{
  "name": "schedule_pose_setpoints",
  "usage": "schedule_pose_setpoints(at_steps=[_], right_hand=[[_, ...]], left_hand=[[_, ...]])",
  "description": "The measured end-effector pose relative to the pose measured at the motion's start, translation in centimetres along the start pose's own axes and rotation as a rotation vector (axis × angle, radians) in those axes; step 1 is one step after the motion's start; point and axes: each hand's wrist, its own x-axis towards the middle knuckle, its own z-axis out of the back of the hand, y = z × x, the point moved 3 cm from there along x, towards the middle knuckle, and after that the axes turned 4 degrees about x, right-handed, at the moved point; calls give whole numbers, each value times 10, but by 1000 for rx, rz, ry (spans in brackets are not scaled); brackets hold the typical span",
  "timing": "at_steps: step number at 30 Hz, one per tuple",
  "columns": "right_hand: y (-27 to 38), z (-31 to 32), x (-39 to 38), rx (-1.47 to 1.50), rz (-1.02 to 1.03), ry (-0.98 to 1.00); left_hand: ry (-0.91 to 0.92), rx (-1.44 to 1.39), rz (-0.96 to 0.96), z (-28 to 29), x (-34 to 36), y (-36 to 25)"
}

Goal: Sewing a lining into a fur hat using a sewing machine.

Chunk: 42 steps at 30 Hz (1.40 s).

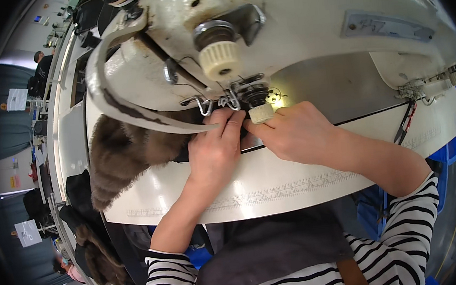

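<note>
My left hand [214,154] is at the middle of a white sewing machine [304,22], its bent fingers pressed together on dark material under the thread guides, just left of the lit needle plate. My right hand [292,131] is beside it, fingers curled in toward the same spot, fingertips partly hidden behind a tension knob [262,113]. Brown fur fabric [121,160] lies to the left of my left hand, running under a curved pale machine part [106,82]. The steel bed plate [331,87] shows behind my right hand.
Red-handled scissors or snips [408,121] lie at the right. The white table [233,207] carries a printed ruler. More dark fabric and fur [99,251] sit at lower left, blue bins [451,147] at right. Other people [42,66] are at work along the far left.
</note>
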Motion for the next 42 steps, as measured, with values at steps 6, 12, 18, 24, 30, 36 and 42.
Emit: schedule_pose_setpoints(at_steps=[6, 12, 18, 24, 30, 36, 42], right_hand=[[1, 3, 1, -39, -17, 39], [1, 0, 3, -84, 27, -26], [0, 1, 4, -122, 74, -44], [-1, -1, 2, -51, 0, -68], [-10, 0, 1, 124, -71, -154], [1, 10, -7, 187, -154, -179], [72, 5, 4, 146, -33, -99]], left_hand=[[-16, -43, 38, 0, -3, -1], [26, -45, 71, -4, -5, 2], [44, -26, 66, -5, -5, 3], [62, -17, 68, -6, -6, 2], [-125, -143, 25, 2, -2, 0], [-513, 36, 17, 143, 20, 4], [144, -3, -130, 130, 137, 114]])
